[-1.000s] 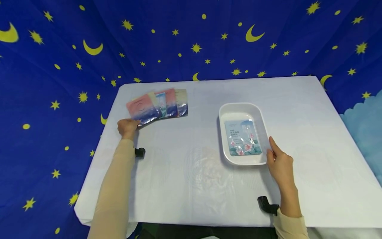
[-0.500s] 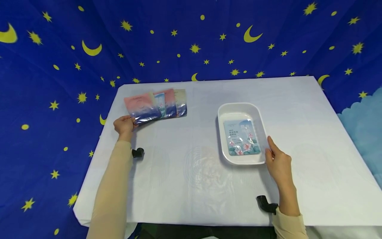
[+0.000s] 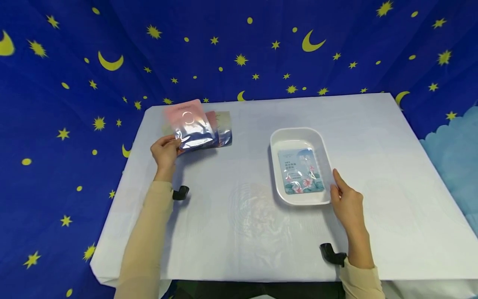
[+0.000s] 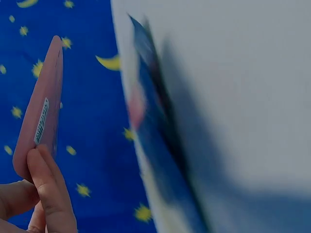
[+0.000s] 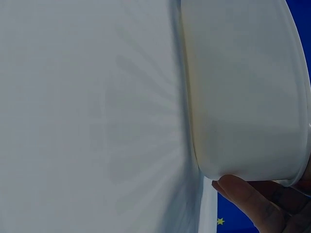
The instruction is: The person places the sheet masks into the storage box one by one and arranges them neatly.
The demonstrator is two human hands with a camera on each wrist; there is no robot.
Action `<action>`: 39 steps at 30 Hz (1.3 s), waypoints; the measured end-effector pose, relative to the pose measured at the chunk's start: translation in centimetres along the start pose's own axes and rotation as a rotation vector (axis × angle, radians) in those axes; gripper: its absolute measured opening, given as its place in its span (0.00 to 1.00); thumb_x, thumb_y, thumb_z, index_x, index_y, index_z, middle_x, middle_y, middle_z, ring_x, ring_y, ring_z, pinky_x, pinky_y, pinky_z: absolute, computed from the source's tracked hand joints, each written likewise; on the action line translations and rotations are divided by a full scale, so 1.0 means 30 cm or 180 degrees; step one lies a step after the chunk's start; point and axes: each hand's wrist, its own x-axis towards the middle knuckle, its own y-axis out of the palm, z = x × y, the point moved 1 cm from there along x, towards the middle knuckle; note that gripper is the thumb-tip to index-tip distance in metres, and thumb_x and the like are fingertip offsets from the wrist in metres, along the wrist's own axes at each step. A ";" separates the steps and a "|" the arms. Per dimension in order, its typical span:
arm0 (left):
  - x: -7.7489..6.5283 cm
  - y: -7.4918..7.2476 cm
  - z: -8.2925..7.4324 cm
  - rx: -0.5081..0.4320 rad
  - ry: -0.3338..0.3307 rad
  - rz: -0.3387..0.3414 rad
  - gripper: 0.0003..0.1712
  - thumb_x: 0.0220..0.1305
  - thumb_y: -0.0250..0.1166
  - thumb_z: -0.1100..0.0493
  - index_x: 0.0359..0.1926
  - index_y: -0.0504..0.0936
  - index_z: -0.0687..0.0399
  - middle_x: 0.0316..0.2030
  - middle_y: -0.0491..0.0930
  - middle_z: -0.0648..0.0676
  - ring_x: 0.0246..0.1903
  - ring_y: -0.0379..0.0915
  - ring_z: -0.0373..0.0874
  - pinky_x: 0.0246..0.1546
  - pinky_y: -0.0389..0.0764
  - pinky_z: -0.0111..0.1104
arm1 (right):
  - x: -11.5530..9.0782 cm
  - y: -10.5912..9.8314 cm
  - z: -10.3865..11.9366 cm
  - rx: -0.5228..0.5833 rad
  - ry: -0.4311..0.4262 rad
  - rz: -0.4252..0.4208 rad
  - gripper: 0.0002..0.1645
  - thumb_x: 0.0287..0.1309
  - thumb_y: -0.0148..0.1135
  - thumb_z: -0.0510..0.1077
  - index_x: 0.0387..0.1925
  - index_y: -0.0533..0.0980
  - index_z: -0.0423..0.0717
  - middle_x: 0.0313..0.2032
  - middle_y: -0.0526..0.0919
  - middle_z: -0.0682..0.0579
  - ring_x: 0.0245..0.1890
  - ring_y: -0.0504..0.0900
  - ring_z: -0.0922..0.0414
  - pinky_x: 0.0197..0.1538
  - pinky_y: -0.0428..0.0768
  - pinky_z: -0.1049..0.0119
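My left hand (image 3: pixel 165 154) pinches the near left corner of a pink-to-blue foil sheet mask packet (image 3: pixel 191 124). The packet is raised above the other packets (image 3: pixel 224 129) at the back left and partly hides them. In the left wrist view it stands nearly edge-on, a barcode label on its back, between thumb and fingers (image 4: pixel 51 189). At the right, my right hand (image 3: pixel 349 205) grips the near right corner of a white tray (image 3: pixel 307 202), thumb against its outer wall in the right wrist view. A light blue packet with pink flowers (image 3: pixel 301 171) lies inside the tray.
A white cloth covers the table (image 3: pixel 239 232). Behind it hangs a blue curtain (image 3: pixel 209 54) with yellow moons and stars. Black camera mounts (image 3: pixel 181 193) show at both wrists.
The pink-and-blue packet has come up off the pile and tilted in my left hand, which has moved slightly right. The right hand keeps its grip on the tray.
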 end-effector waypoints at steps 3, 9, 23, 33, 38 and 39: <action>-0.058 0.048 -0.019 0.0017 0.0071 0.0198 0.08 0.49 0.62 0.75 0.32 0.77 0.66 0.20 0.77 0.50 0.16 0.73 0.37 0.15 0.77 0.23 | 0.000 -0.002 -0.001 -0.0003 0.0008 -0.0001 0.25 0.57 0.51 0.37 0.58 0.66 0.46 0.44 0.77 0.34 0.33 0.81 0.44 0.31 0.79 0.51; -0.177 0.152 -0.037 0.0159 0.0248 0.0626 0.08 0.49 0.63 0.72 0.34 0.78 0.66 0.21 0.77 0.49 0.18 0.73 0.36 0.16 0.77 0.23 | 0.000 -0.004 0.000 0.0000 0.0033 0.0028 0.25 0.57 0.50 0.37 0.59 0.66 0.47 0.45 0.76 0.34 0.32 0.80 0.45 0.31 0.79 0.52; -0.438 0.383 0.109 0.0606 0.0362 0.1640 0.10 0.47 0.65 0.70 0.35 0.79 0.69 0.23 0.79 0.56 0.16 0.73 0.41 0.17 0.79 0.29 | 0.004 -0.001 -0.009 0.0020 -0.0093 -0.0080 0.25 0.56 0.51 0.38 0.57 0.68 0.47 0.42 0.78 0.35 0.29 0.79 0.49 0.28 0.77 0.53; -0.571 0.513 0.254 0.1185 0.0391 0.1878 0.09 0.48 0.66 0.68 0.34 0.80 0.65 0.26 0.80 0.59 0.16 0.75 0.38 0.19 0.81 0.31 | 0.005 -0.006 -0.013 0.0071 -0.0177 -0.0127 0.24 0.55 0.52 0.37 0.56 0.69 0.46 0.37 0.80 0.34 0.29 0.82 0.45 0.27 0.78 0.54; -0.596 0.543 0.282 0.1375 0.0433 0.1916 0.10 0.50 0.65 0.66 0.36 0.79 0.65 0.26 0.80 0.58 0.16 0.77 0.42 0.21 0.81 0.35 | 0.006 -0.007 -0.012 0.0063 -0.0153 -0.0105 0.24 0.55 0.52 0.36 0.56 0.69 0.46 0.37 0.80 0.34 0.29 0.82 0.45 0.24 0.78 0.57; -0.600 0.547 0.285 0.1411 0.0444 0.1913 0.11 0.50 0.65 0.66 0.36 0.79 0.65 0.26 0.80 0.58 0.16 0.77 0.42 0.20 0.81 0.34 | 0.006 -0.006 -0.011 0.0058 -0.0146 -0.0105 0.25 0.55 0.53 0.36 0.56 0.69 0.46 0.37 0.80 0.34 0.29 0.82 0.46 0.24 0.78 0.57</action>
